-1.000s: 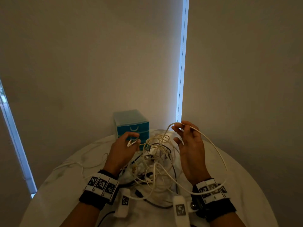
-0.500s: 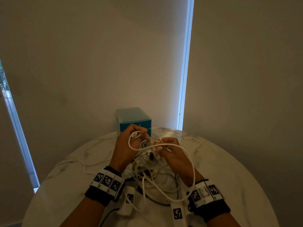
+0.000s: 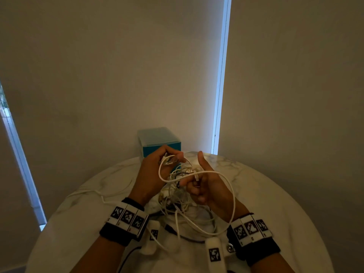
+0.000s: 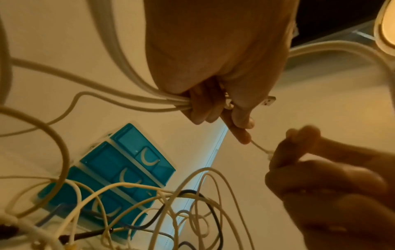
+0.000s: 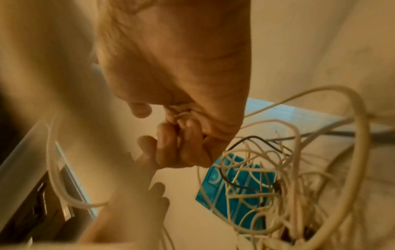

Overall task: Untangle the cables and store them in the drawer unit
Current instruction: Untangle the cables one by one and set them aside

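White cable [image 3: 232,194] gripped by our left hand [image 3: 155,174] and right hand [image 3: 204,186]; tangle [image 3: 183,201] before shut drawer unit [image 3: 159,142] remains; nothing stored.

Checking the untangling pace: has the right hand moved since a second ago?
Yes. The right hand has dropped from level with the drawer unit front, toward the person, into the cables.

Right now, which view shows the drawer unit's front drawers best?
Left wrist: the teal drawer unit shows three drawer fronts with handles, partly crossed by cables. Head shows mostly its top; right wrist shows it blurred behind cables.
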`<state>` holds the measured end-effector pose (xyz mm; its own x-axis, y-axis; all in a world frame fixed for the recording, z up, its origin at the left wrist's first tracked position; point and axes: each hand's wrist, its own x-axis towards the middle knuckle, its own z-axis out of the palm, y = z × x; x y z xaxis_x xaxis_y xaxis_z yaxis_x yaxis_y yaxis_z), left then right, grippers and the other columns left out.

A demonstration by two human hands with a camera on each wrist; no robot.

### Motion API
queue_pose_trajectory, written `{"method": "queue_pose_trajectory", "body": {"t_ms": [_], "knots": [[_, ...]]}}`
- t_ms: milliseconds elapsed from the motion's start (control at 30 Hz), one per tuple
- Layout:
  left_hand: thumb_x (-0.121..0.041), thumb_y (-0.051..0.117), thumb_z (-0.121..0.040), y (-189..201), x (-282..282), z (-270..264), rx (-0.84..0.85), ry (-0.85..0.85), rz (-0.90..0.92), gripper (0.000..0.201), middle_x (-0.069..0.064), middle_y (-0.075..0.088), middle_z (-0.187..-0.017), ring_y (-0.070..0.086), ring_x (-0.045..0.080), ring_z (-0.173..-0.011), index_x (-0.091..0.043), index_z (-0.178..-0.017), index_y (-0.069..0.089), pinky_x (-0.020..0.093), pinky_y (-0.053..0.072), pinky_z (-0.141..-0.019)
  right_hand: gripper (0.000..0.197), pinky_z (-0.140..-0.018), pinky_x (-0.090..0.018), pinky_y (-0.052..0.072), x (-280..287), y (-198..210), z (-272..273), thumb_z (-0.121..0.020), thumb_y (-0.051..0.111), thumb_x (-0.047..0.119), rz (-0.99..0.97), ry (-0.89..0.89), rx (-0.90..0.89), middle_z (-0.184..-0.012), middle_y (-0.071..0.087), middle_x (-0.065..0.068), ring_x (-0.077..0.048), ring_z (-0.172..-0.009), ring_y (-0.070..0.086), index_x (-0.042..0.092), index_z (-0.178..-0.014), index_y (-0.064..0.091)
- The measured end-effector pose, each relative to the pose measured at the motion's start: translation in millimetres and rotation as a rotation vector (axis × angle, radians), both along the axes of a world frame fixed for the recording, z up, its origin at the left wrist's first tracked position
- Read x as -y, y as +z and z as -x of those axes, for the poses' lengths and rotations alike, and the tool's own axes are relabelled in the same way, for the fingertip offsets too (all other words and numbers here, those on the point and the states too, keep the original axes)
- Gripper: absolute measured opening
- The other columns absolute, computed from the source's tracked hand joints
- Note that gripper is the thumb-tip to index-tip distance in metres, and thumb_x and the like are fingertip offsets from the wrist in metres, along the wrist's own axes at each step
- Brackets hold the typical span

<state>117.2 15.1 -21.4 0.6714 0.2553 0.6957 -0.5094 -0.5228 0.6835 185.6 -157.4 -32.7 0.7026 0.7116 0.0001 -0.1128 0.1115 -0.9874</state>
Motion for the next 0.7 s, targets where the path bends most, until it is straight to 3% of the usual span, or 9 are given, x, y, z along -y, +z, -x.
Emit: {"method": "queue_pose_trajectory", "body": {"t_ms": [100,167,267,333,400,500,600,700], "knots": [[-0.023,0.079,-0.097,2,-2,2,-0.048,-0.013,-0.045,0.008,-0.010,0.080,-0.101,0.076,0.008,-0.095,-0.021,-0.104,0.077,0.023,0.058,-0.084,0.060,-0.040,-0.023,0.013,3,-5,-7,-0.103,0.050,0.061,-0.126,-0.065,-0.026,-0.057,0.035,0.001,-0.008,-0.040,0.022,0.011,-0.085,0.077],[-0.025,0.082,-0.094,4,-7,3,-0.128,-0.019,-0.058,0.020,-0.012,0.080,-0.102,0.075,0.006,-0.096,-0.029,-0.113,0.077,0.021,0.058,-0.084,0.050,-0.035,-0.020,0.019,7,-7,-13,-0.109,0.048,0.049,-0.195,-0.157,-0.064,-0.055,0.038,0.003,-0.006,-0.036,0.028,0.010,-0.092,0.072],[-0.023,0.083,-0.092,12,-22,8,-0.265,0.105,0.046,0.036,-0.017,0.077,-0.098,0.071,-0.002,-0.092,-0.031,-0.124,0.070,0.012,0.054,-0.073,0.036,-0.033,-0.019,0.027,19,4,-22,-0.113,0.047,0.036,-0.314,-0.447,-0.150,-0.053,0.042,0.006,-0.007,-0.037,0.035,0.009,-0.102,0.068],[-0.022,0.080,-0.094,21,-41,12,-0.245,0.241,0.214,0.025,-0.010,0.075,-0.105,0.069,0.003,-0.094,-0.025,-0.118,0.072,0.017,0.051,-0.069,0.020,-0.039,-0.021,0.026,29,15,-30,-0.108,0.051,0.029,-0.371,-0.684,-0.155,-0.061,0.041,0.005,-0.009,-0.045,0.034,0.015,-0.107,0.065],[-0.033,0.077,-0.094,35,-65,20,-0.138,0.362,0.397,0.019,-0.003,0.074,-0.100,0.068,0.016,-0.092,-0.021,-0.109,0.075,0.028,0.048,-0.070,0.017,-0.042,-0.023,0.024,40,23,-40,-0.105,0.048,0.028,-0.423,-0.831,-0.154,-0.069,0.042,0.004,-0.010,-0.050,0.033,0.020,-0.114,0.059],[-0.052,0.074,-0.081,67,-104,41,0.010,0.479,0.586,0.054,-0.005,0.061,-0.090,0.057,0.019,-0.087,-0.012,-0.116,0.073,0.036,0.044,-0.074,0.024,-0.048,-0.025,0.029,50,34,-60,-0.102,0.046,0.040,-0.485,-0.960,-0.179,-0.083,0.047,0.003,-0.011,-0.058,0.039,0.023,-0.117,0.054],[-0.056,0.070,-0.068,106,-137,71,0.308,0.492,0.772,0.069,-0.008,0.050,-0.084,0.048,0.011,-0.070,-0.013,-0.121,0.063,0.029,0.042,-0.064,0.030,-0.060,-0.031,0.039,49,48,-73,-0.090,0.050,0.047,-0.679,-1.124,-0.157,-0.095,0.057,-0.001,-0.016,-0.072,0.050,0.028,-0.114,0.053],[-0.052,0.058,-0.081,134,-159,100,0.646,0.455,0.829,0.053,-0.010,0.048,-0.083,0.037,0.007,-0.064,-0.014,-0.118,0.057,0.022,0.031,-0.057,0.041,-0.087,-0.043,0.050,29,70,-71,-0.089,0.045,0.054,-0.774,-1.237,-0.115,-0.129,0.066,-0.009,-0.026,-0.104,0.062,0.035,-0.124,0.056]]}}
